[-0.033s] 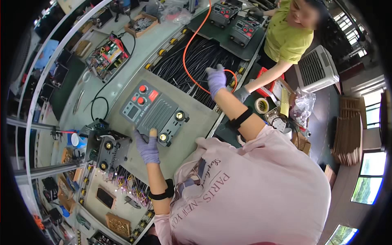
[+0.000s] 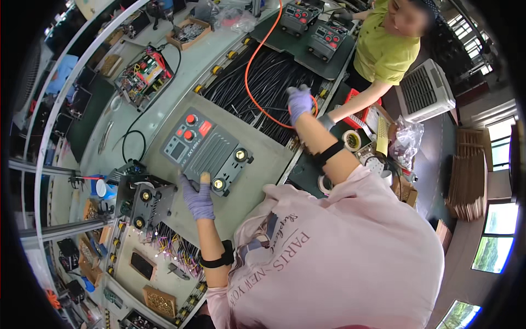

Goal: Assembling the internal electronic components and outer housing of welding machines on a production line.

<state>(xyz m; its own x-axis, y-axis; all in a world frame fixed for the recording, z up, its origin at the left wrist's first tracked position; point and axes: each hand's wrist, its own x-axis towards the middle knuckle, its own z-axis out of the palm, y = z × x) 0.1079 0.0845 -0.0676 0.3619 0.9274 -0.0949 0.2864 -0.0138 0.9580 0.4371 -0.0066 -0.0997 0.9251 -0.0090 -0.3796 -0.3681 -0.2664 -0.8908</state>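
Observation:
A grey welding machine (image 2: 211,149) with red knobs and two brass-coloured sockets on its front panel lies on a flat board (image 2: 257,181) before me. My left hand (image 2: 198,202), in a purple glove, rests at its lower left edge with thumb and fingers spread. My right hand (image 2: 299,104), gloved alike, is raised over a bed of black cables (image 2: 246,82) beyond the board. An orange hose (image 2: 249,79) curves down across the cables and loops to the right hand, whose fingers look curled on it. The grip itself is partly hidden.
A second grey machine (image 2: 150,205) stands left of the board. Two finished-looking units (image 2: 324,41) sit on a dark green board at the far end. A co-worker in a yellow-green shirt (image 2: 383,55) reaches in from the right. An opened unit (image 2: 143,74) lies on the left bench.
My right hand has shifted slightly right, and the orange hose has moved along with it. My left hand and the welding machine have stayed in place.

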